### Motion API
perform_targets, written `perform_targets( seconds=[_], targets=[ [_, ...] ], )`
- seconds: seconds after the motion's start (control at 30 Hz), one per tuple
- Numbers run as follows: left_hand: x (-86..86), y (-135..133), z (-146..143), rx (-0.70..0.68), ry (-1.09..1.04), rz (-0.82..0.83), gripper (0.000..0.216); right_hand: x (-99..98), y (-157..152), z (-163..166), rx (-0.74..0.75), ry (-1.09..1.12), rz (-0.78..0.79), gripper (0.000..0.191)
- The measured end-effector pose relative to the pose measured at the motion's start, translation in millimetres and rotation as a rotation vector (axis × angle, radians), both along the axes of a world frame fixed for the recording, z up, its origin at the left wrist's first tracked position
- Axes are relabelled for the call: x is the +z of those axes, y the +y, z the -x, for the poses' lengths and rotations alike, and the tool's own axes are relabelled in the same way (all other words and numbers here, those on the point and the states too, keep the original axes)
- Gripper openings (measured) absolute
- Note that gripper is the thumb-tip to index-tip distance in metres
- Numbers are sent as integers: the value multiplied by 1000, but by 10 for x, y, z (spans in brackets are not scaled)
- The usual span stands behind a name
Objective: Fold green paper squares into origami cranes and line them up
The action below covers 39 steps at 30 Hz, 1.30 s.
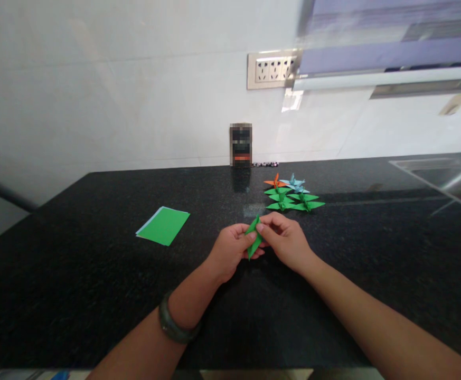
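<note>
Between my two hands is a piece of folded green paper [253, 244], narrow and pointed at both ends. My left hand [230, 250] pinches its lower left side, thumb on top and fingers beneath. On the upper right side, my right hand [286, 238] grips the same paper between thumb and fingers. Behind my right hand stand several folded paper cranes: green ones [308, 205], an orange one [276, 182] and light blue ones [293, 180]. To the left lies a stack of square paper [165, 227], green on top with a pale blue edge showing.
A black speckled countertop [107, 295] carries everything. Against the tiled wall stands a dark, blurred-out upright object [241, 145], with a beaded string [265, 164] beside it. A metal sink [448, 177] is set in at the right. Wall sockets [273, 70] sit above.
</note>
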<state>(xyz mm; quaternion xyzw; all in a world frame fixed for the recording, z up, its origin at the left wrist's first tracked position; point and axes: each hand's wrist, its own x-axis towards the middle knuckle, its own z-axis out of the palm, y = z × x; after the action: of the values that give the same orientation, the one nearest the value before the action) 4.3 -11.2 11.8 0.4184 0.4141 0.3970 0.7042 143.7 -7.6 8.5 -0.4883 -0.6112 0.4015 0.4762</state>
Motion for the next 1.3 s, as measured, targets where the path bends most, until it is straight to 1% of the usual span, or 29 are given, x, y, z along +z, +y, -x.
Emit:
perform_targets(
  seconds=[0.1,0.2,0.47,0.6,0.67,0.77,0.9,1.0,1.17,1.3],
  targets=[
    [3,0,1,-7,8,4,30,-4,10,-18,-8,-71,-69,15],
    [1,1,0,-5,19,-3,28,-2,17,-28,-3,-100,-74,16],
    [-1,7,4,-15,4,11,25,40,1,-41,22,-92,-102,19],
    [15,1,-10,3,54,6,21,60,-6,-24,14,-94,-130,16],
    [24,-7,-25,27,85,-17,22,60,-6,-9,-11,-89,-115,16],
    [26,-17,-48,58,93,-41,24,51,-3,9,-28,-84,-51,18],
    [19,-19,-58,59,120,-61,22,39,3,15,-5,-62,-6,16],
    [34,-16,-50,51,142,-75,18,33,7,5,6,-48,1,18],
    [77,-11,-33,35,166,-33,10,20,10,-19,35,-45,-13,21],
    [77,-8,-29,31,175,-16,7,43,9,-27,6,-54,-22,24]
  ],
)
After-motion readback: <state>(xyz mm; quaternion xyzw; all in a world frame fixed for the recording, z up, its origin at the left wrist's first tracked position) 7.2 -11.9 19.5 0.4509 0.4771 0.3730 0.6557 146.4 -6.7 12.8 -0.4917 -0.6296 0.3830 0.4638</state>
